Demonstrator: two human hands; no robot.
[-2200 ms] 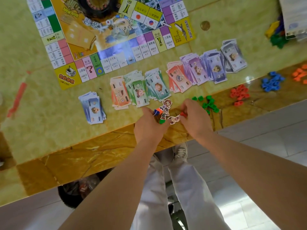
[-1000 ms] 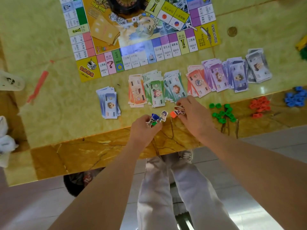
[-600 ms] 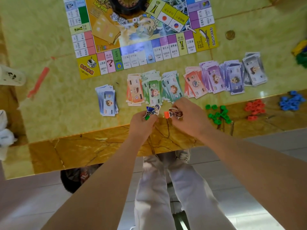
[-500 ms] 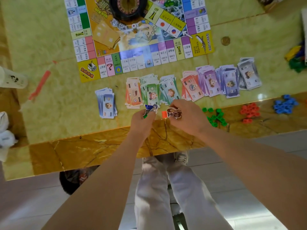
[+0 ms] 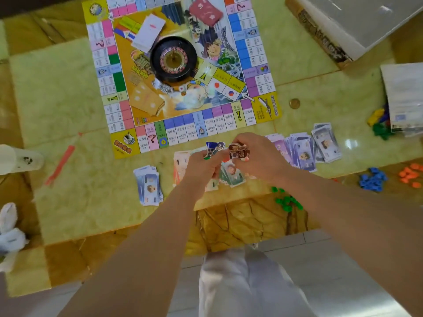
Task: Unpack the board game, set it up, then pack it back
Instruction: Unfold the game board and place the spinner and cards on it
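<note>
Item: game board (image 5: 266,108), square, coloured border spaces, flat on the marble table (image 5: 68,99), with a roulette wheel (image 5: 173,59) at its centre. Banknote stacks (image 5: 302,152) in a row beside its near edge. I see my left hand (image 5: 201,165), fingers curled, pinching a blue cartoon pawn (image 5: 214,148). My right hand (image 5: 261,159) pinches a brown cartoon pawn (image 5: 238,151). Both are above the notes.

1. Bare table (image 5: 64,92) lay open left of the game board (image 5: 265,108), up to a cup (image 5: 18,159).
2. A roulette wheel (image 5: 173,59) and card decks (image 5: 148,33) crowded the board's middle.
3. Play money (image 5: 304,149) lined the board's near edge; above it hung the left hand (image 5: 202,167), pinching a blue figure (image 5: 214,148), and the right hand (image 5: 261,156), pinching a brown figure (image 5: 238,152).
4. Token heaps (image 5: 373,179) dotted the right front edge; a box (image 5: 357,21) filled the far right corner.
</note>
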